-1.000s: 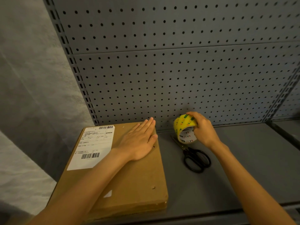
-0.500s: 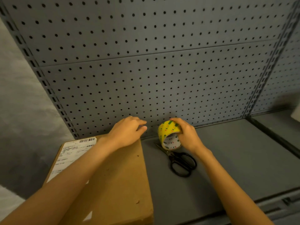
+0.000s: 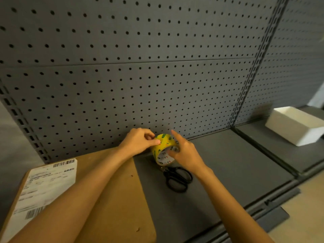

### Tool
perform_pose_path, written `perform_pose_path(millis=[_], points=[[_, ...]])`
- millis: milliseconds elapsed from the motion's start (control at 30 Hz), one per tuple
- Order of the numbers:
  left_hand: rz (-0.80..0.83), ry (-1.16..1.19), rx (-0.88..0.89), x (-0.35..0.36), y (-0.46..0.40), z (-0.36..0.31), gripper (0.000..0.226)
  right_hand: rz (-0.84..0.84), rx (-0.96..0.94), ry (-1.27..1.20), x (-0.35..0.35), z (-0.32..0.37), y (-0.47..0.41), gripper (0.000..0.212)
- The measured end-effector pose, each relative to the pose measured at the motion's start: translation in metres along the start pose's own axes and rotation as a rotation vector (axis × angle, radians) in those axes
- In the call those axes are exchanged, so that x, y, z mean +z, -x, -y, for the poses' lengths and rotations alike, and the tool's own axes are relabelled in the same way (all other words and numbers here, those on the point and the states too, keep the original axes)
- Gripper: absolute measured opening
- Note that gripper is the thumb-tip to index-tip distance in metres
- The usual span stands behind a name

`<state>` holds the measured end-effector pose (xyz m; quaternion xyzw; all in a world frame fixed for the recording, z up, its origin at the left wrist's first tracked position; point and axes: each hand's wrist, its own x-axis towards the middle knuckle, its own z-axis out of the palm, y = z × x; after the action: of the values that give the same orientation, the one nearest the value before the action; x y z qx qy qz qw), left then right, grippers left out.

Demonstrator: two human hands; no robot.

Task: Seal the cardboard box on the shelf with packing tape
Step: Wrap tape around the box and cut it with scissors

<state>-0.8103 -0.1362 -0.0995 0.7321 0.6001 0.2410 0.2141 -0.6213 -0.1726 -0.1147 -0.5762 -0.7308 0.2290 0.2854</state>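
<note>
Grey shelf (image 3: pixel 228 165): both hands' fingers grip tape roll (image 3: pixel 162 148); scissors (image 3: pixel 177 179) blades hidden behind roll; box (image 3: pixel 119 199) cropped.

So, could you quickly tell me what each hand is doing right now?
Left hand: pinching the outer edge of the tape roll.
Right hand: holding the tape roll, index finger raised.

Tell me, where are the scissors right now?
The black scissors lie flat on the grey shelf, just right of the cardboard box and directly below the yellow tape roll both hands hold.
</note>
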Motion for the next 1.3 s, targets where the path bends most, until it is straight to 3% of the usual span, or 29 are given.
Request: perform_pose_path(millis=[367,567,833,1000,1167,1300], points=[[0.052,-0.026,0.040,0.001,-0.004,0.005,0.041,-0.230,0.101,0.154,0.018,0.007,0.060,0.047],[0.074,-0.003,0.048,0.000,-0.003,0.006,0.043,-0.021,0.268,0.345,0.026,0.003,0.067,0.038],[0.086,0.009,0.040,0.002,-0.006,0.008,0.047,0.081,0.326,0.378,0.013,0.011,0.076,0.031],[0.090,0.011,0.043,0.002,-0.004,0.005,0.048,0.137,0.307,0.208,-0.006,0.014,0.092,0.031],[0.104,0.030,0.019,0.000,-0.005,0.006,0.052,0.244,0.458,-0.084,-0.016,0.018,0.104,0.046],[0.118,0.049,-0.003,0.000,-0.005,0.005,0.051,0.376,0.528,-0.322,-0.019,0.022,0.109,0.045]])
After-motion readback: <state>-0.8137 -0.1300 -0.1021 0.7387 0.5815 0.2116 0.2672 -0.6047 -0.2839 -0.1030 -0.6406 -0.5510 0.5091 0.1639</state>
